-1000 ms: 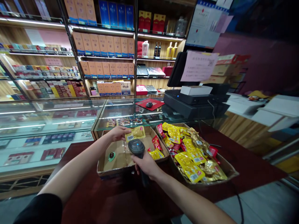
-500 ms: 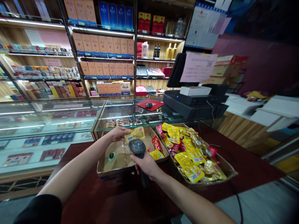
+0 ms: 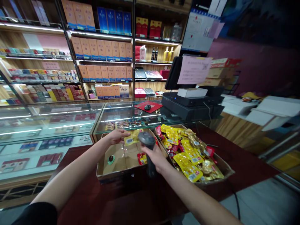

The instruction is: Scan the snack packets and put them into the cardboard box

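Observation:
Between the fingers of my left hand [image 3: 117, 136] is the edge of a yellow snack packet [image 3: 132, 137], its barcode showing at the lower left. My right hand [image 3: 156, 157] is wrapped round the handle of a dark grey barcode scanner [image 3: 147, 138], whose head is just right of the packet. Both are above a shallow cardboard box [image 3: 117, 170]. A small green-wrapped item [image 3: 111, 159] lies in its left part. A red and yellow packet [image 3: 142, 158] lies in it beside the scanner, partly hidden by my right hand.
A second cardboard box [image 3: 225, 176] stands to the right, heaped with yellow, red and gold packets [image 3: 188, 167]. Behind are a glass counter [image 3: 112, 110], a mouse [image 3: 147, 107] on a red pad and a monitor [image 3: 173, 73]. A cable [image 3: 237, 203] hangs at the table's right.
My right hand has moved the scanner right and slightly up, away from the packet's barcode. My left hand still holds the packet in about the same place. The view has shifted slightly.

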A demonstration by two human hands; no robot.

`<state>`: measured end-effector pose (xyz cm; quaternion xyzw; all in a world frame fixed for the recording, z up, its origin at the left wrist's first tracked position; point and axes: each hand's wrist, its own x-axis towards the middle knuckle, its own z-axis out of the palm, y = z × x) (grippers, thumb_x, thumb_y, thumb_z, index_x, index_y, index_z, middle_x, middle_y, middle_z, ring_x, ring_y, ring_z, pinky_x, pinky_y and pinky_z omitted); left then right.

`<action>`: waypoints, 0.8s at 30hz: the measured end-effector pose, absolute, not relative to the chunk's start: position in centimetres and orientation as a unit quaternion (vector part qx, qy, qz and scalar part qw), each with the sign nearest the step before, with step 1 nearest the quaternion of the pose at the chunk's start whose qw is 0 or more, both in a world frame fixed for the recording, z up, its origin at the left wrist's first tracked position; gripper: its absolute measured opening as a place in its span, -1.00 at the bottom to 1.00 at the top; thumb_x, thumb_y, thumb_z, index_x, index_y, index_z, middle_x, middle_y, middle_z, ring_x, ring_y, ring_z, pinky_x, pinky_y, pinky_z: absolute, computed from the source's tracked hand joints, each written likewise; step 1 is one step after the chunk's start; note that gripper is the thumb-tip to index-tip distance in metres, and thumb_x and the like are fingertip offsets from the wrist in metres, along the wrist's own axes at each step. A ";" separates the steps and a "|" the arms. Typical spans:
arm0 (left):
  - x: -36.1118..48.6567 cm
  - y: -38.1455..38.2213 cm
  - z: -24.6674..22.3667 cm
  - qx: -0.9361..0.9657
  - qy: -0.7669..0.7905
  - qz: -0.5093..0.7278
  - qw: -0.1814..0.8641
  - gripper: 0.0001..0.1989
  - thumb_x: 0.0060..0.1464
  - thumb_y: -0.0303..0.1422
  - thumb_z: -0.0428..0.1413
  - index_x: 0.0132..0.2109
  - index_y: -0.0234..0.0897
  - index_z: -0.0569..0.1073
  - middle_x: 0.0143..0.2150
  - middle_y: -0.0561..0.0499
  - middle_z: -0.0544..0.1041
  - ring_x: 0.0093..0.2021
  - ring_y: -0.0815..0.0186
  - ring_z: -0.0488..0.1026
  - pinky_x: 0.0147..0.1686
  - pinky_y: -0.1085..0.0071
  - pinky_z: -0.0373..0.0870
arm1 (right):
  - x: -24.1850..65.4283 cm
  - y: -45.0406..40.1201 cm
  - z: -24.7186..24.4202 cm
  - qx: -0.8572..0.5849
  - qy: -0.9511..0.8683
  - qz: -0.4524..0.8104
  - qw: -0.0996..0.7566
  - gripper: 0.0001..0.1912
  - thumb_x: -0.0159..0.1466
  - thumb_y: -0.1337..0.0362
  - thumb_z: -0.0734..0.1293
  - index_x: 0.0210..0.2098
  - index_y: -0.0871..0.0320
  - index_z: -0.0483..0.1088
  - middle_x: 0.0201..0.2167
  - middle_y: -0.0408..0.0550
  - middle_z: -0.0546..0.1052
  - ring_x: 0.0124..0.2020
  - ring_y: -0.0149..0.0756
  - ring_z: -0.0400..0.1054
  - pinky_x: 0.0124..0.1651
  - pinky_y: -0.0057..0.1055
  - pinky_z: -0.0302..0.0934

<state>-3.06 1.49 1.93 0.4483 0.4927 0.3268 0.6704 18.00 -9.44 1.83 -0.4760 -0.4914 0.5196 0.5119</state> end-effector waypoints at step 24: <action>24.5 2.6 5.3 0.488 0.368 0.253 0.750 -0.71 -0.13 -0.44 0.29 -0.19 -0.41 0.49 -0.18 -0.18 0.57 -0.26 0.23 0.55 -0.29 0.37 0.52 | 41.9 -8.1 7.3 -0.561 -0.266 0.515 0.591 -0.92 -0.02 0.44 0.34 -0.46 0.26 0.40 -0.70 -0.13 0.46 -0.69 -0.40 0.30 -0.59 -0.48 0.24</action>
